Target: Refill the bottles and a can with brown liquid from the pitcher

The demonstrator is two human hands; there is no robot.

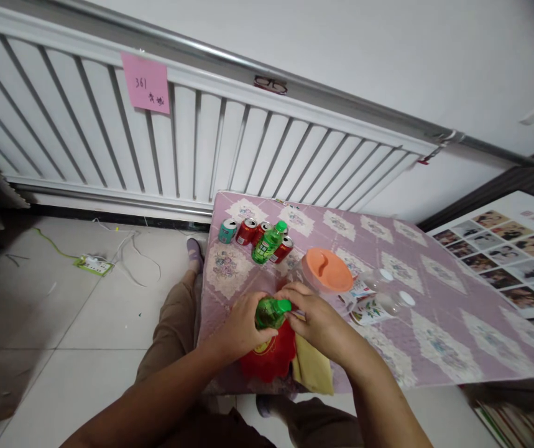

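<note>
My left hand (243, 326) is wrapped around a green plastic bottle (269, 314), which is tilted with its capped end to the right. At that end, the fingers and thumb of my right hand (311, 314) close about the green cap (284, 305). Below the bottle, a red cloth (269, 361) with a yellow print lies near the table's front edge. Beside it is a folded yellow cloth (312, 367), partly under my right hand. A second green bottle (269, 242) stands capped behind my hands, among several red cans (247, 231) and one teal can (227, 231).
An orange-lidded container (327, 269) sits right of the cans. Two clear bottles with white caps (381, 305) lie beyond it. The table has a purple floral cover (439, 336). Behind stands a white radiator (234, 143); a power strip (93, 264) with cables lies on the floor.
</note>
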